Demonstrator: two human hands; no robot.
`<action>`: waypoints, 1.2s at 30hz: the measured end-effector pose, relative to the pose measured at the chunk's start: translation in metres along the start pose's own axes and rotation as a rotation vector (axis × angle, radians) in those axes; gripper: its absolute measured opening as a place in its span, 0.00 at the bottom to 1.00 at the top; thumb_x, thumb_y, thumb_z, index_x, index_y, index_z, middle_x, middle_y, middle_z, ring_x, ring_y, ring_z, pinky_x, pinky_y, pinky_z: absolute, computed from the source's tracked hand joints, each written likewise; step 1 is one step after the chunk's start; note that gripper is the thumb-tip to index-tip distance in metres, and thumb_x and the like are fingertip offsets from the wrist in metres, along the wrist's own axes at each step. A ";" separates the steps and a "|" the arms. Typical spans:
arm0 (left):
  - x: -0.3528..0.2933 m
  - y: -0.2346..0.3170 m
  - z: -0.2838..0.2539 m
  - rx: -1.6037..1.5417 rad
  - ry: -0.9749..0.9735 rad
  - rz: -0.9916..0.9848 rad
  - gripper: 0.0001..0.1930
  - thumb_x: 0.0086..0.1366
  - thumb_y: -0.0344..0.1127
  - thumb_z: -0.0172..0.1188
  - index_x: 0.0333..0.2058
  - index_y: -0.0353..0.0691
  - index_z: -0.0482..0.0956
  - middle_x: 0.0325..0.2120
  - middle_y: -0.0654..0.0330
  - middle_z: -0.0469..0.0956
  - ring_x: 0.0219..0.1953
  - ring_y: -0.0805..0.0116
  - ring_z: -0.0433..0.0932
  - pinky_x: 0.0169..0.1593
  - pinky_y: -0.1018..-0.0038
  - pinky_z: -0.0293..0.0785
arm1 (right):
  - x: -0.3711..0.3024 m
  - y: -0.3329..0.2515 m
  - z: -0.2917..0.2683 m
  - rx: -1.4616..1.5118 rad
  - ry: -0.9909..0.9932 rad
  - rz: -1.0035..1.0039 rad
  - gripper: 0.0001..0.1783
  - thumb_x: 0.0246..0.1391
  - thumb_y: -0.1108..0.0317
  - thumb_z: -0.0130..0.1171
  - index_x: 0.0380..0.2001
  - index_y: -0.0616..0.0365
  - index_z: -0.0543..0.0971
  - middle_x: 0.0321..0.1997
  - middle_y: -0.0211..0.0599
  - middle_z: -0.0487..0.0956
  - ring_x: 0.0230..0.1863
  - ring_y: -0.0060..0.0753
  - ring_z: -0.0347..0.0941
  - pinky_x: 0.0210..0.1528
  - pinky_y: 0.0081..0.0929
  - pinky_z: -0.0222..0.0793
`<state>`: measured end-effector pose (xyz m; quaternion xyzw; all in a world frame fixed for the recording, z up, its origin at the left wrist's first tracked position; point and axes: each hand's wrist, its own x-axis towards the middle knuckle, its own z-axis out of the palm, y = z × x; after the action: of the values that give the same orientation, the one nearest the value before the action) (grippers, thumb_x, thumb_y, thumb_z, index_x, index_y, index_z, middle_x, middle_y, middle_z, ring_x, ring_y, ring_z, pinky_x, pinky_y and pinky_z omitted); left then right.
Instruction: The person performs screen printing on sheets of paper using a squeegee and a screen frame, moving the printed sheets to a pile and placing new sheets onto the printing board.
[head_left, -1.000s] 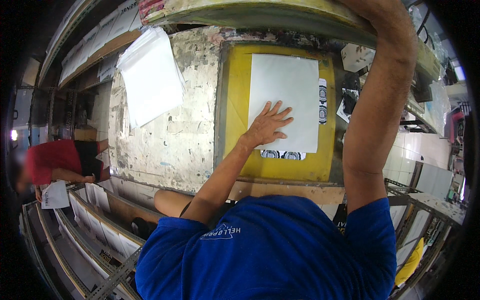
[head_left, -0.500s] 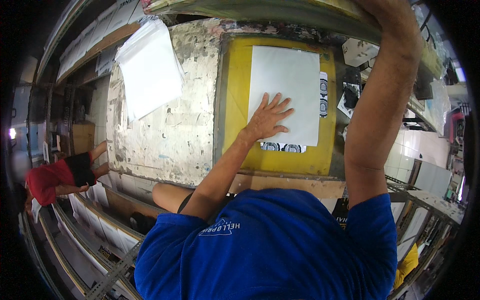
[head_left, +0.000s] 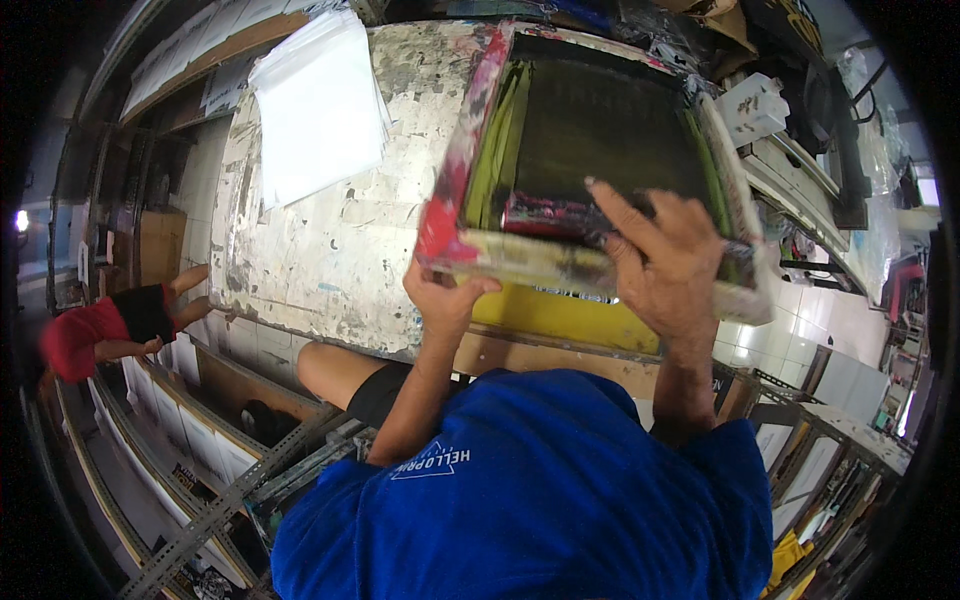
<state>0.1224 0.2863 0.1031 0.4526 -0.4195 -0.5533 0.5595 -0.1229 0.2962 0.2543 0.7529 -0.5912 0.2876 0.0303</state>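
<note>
— Is there some writing?
— Yes, white lettering on the blue T-shirt (head_left: 530,480), at six o'clock.
— What do the two hands hold?
— The left hand (head_left: 445,295) grips one screen-printing frame (head_left: 450,225) at its near-left corner; the frame is toward one o'clock, above the yellow board (head_left: 570,316). The right hand (head_left: 672,255) crosses its near rim, forefinger stretched; I cannot tell whether it grips.
— And inside the frame?
— One squeegee-like bar (head_left: 550,217).
</note>
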 end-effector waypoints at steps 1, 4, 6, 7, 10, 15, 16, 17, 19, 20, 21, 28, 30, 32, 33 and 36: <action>-0.011 -0.015 -0.013 0.038 -0.011 -0.023 0.44 0.38 0.32 0.85 0.56 0.31 0.72 0.48 0.57 0.78 0.50 0.64 0.77 0.57 0.66 0.74 | -0.012 0.002 0.012 0.059 -0.033 0.061 0.30 0.44 0.65 0.70 0.55 0.39 0.82 0.28 0.42 0.75 0.30 0.44 0.72 0.36 0.39 0.67; -0.028 -0.073 -0.048 0.212 -0.060 0.045 0.42 0.36 0.31 0.85 0.54 0.31 0.75 0.49 0.58 0.78 0.50 0.65 0.77 0.56 0.68 0.73 | -0.053 0.018 0.064 0.207 -0.090 0.185 0.30 0.45 0.65 0.70 0.56 0.39 0.82 0.29 0.43 0.76 0.30 0.47 0.71 0.38 0.42 0.68; -0.031 -0.085 -0.051 0.409 -0.046 0.199 0.45 0.36 0.34 0.84 0.57 0.32 0.75 0.56 0.52 0.73 0.57 0.60 0.73 0.59 0.65 0.70 | -0.086 0.032 0.103 0.226 -0.165 0.221 0.32 0.44 0.67 0.70 0.57 0.39 0.81 0.32 0.44 0.77 0.33 0.49 0.71 0.43 0.44 0.67; -0.031 -0.085 -0.053 0.557 -0.054 0.238 0.45 0.35 0.35 0.84 0.57 0.33 0.75 0.58 0.50 0.72 0.59 0.56 0.70 0.61 0.62 0.67 | -0.102 0.038 0.121 0.199 -0.229 0.218 0.34 0.43 0.68 0.70 0.58 0.40 0.80 0.36 0.44 0.77 0.36 0.49 0.72 0.46 0.46 0.67; -0.031 -0.091 -0.063 0.901 -0.097 0.275 0.44 0.36 0.44 0.82 0.57 0.38 0.78 0.64 0.45 0.65 0.65 0.45 0.60 0.66 0.56 0.59 | -0.105 0.028 0.132 -0.017 -0.432 0.209 0.40 0.41 0.68 0.70 0.63 0.39 0.75 0.43 0.42 0.76 0.45 0.48 0.70 0.54 0.51 0.61; -0.030 -0.085 -0.062 0.963 -0.097 0.310 0.41 0.42 0.47 0.78 0.57 0.38 0.78 0.68 0.43 0.59 0.66 0.43 0.58 0.67 0.53 0.56 | -0.095 0.054 0.160 -0.034 -0.406 0.305 0.47 0.31 0.71 0.68 0.63 0.41 0.73 0.47 0.41 0.72 0.52 0.44 0.65 0.57 0.52 0.53; -0.031 -0.084 -0.062 0.952 -0.101 0.299 0.40 0.44 0.47 0.77 0.57 0.38 0.78 0.69 0.42 0.57 0.67 0.43 0.57 0.67 0.53 0.55 | -0.091 0.064 0.167 -0.022 -0.326 0.278 0.47 0.27 0.72 0.66 0.62 0.43 0.75 0.49 0.42 0.72 0.53 0.44 0.66 0.58 0.52 0.52; -0.030 -0.084 -0.063 0.952 -0.105 0.302 0.40 0.44 0.48 0.77 0.57 0.37 0.79 0.69 0.41 0.57 0.66 0.42 0.58 0.67 0.52 0.55 | -0.084 0.076 0.174 -0.027 -0.287 0.258 0.47 0.28 0.72 0.66 0.61 0.43 0.75 0.48 0.43 0.73 0.53 0.45 0.66 0.58 0.52 0.52; -0.030 -0.085 -0.065 0.952 -0.110 0.302 0.40 0.43 0.49 0.77 0.55 0.36 0.79 0.68 0.40 0.58 0.64 0.40 0.58 0.66 0.52 0.55 | -0.066 0.098 0.187 -0.038 -0.213 0.214 0.46 0.29 0.72 0.67 0.61 0.42 0.75 0.48 0.44 0.74 0.53 0.46 0.66 0.58 0.53 0.52; -0.030 -0.085 -0.066 0.963 -0.114 0.301 0.40 0.45 0.51 0.76 0.56 0.35 0.79 0.68 0.40 0.58 0.64 0.40 0.58 0.66 0.51 0.54 | -0.053 0.105 0.189 -0.036 -0.218 0.235 0.45 0.28 0.72 0.66 0.60 0.43 0.77 0.50 0.45 0.75 0.54 0.46 0.67 0.59 0.52 0.52; -0.031 -0.085 -0.066 0.956 -0.115 0.285 0.39 0.47 0.52 0.75 0.56 0.36 0.79 0.69 0.40 0.57 0.65 0.41 0.58 0.67 0.52 0.54 | -0.041 0.116 0.192 -0.052 -0.217 0.236 0.45 0.29 0.72 0.66 0.60 0.43 0.76 0.51 0.45 0.75 0.55 0.46 0.67 0.59 0.53 0.52; -0.034 -0.089 -0.067 0.955 -0.108 0.241 0.40 0.50 0.57 0.72 0.57 0.38 0.78 0.68 0.39 0.56 0.65 0.41 0.58 0.67 0.52 0.55 | 0.041 0.203 0.227 -0.164 -0.091 0.142 0.45 0.30 0.67 0.63 0.62 0.40 0.75 0.52 0.45 0.75 0.56 0.46 0.67 0.58 0.55 0.53; -0.033 -0.089 -0.068 0.950 -0.107 0.240 0.40 0.51 0.58 0.72 0.57 0.37 0.78 0.68 0.38 0.57 0.64 0.41 0.59 0.66 0.51 0.56 | 0.062 0.221 0.234 -0.177 -0.087 0.149 0.46 0.31 0.66 0.64 0.64 0.38 0.74 0.55 0.46 0.75 0.58 0.47 0.67 0.59 0.55 0.51; -0.033 -0.087 -0.067 0.961 -0.116 0.236 0.40 0.52 0.58 0.71 0.58 0.38 0.78 0.68 0.38 0.57 0.64 0.40 0.59 0.66 0.51 0.56 | 0.084 0.238 0.239 -0.197 -0.121 0.191 0.49 0.32 0.67 0.67 0.66 0.35 0.71 0.60 0.48 0.74 0.62 0.47 0.66 0.62 0.55 0.49; -0.034 -0.088 -0.067 0.948 -0.112 0.232 0.40 0.52 0.59 0.71 0.58 0.38 0.77 0.68 0.38 0.57 0.64 0.40 0.59 0.66 0.51 0.56 | 0.096 0.242 0.240 -0.197 -0.141 0.184 0.49 0.33 0.66 0.67 0.67 0.35 0.70 0.61 0.49 0.73 0.63 0.48 0.66 0.62 0.54 0.48; -0.034 -0.088 -0.068 0.926 -0.119 0.238 0.42 0.52 0.61 0.70 0.60 0.39 0.76 0.68 0.38 0.57 0.65 0.40 0.59 0.66 0.51 0.56 | 0.122 0.265 0.244 -0.197 -0.068 0.082 0.45 0.34 0.63 0.62 0.64 0.36 0.73 0.58 0.53 0.76 0.59 0.52 0.69 0.60 0.57 0.55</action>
<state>0.1662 0.3246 0.0025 0.5706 -0.7019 -0.2652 0.3337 -0.2498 0.0167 0.0307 0.7309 -0.6475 0.2034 0.0720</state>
